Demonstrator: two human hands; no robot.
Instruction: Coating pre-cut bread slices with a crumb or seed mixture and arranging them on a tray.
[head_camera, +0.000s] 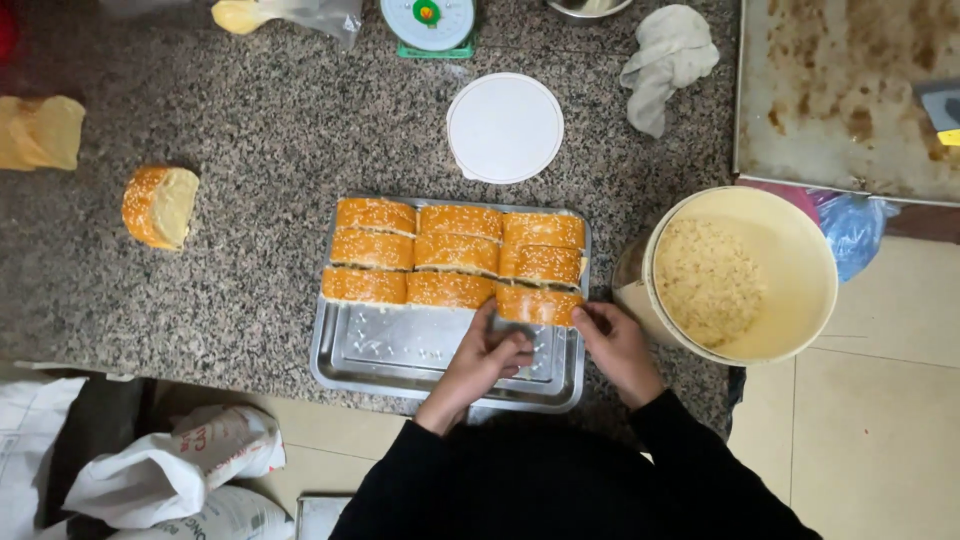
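Two hands, left hand (492, 352) and right hand (613, 343), pinch the sesame bread piece (537, 304) at the steel tray's (400, 360) four o'clock; best nudged snug against its row.

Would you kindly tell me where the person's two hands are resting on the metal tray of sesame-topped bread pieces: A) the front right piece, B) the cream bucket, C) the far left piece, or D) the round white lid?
A: the left hand and right hand meet at the front right sesame-topped bread piece on the rectangular metal tray.
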